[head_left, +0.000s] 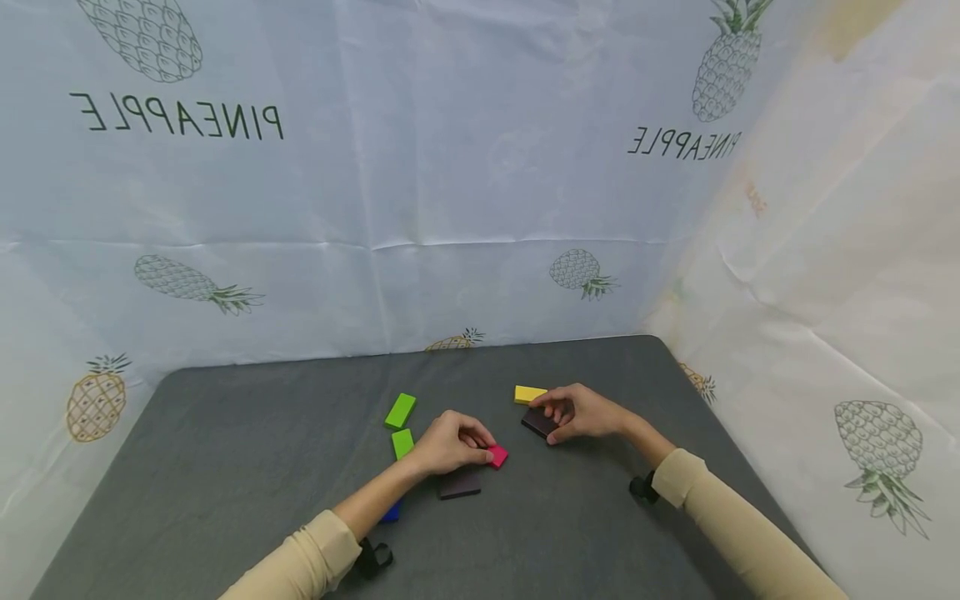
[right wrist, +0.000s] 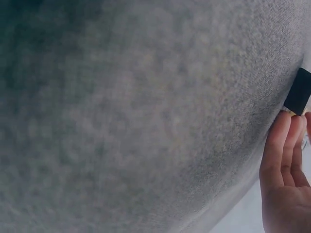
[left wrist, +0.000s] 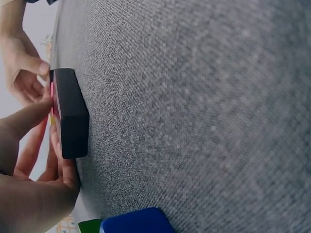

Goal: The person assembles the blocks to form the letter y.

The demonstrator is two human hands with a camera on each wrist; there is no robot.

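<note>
My left hand (head_left: 446, 446) pinches a pink-red rectangular block (head_left: 498, 456) between thumb and fingers. Under that hand lies a dark brown block (head_left: 459, 485), its near edge showing; in the left wrist view this dark block (left wrist: 74, 114) stands in front of the fingers and hides most of the pink one. To the right, my right hand (head_left: 585, 412) holds a second dark brown block (head_left: 538, 423) by its edges, thumb at the near side and fingers at the far side. A yellow block (head_left: 528, 394) lies just behind it, right by the fingertips.
Two green blocks (head_left: 401, 411) lie left of my left hand, one behind the other. A blue block (head_left: 391, 513) is partly hidden by the left forearm. The grey table (head_left: 225, 467) meets a white pineapple-print curtain (head_left: 450, 183) at the back and sides.
</note>
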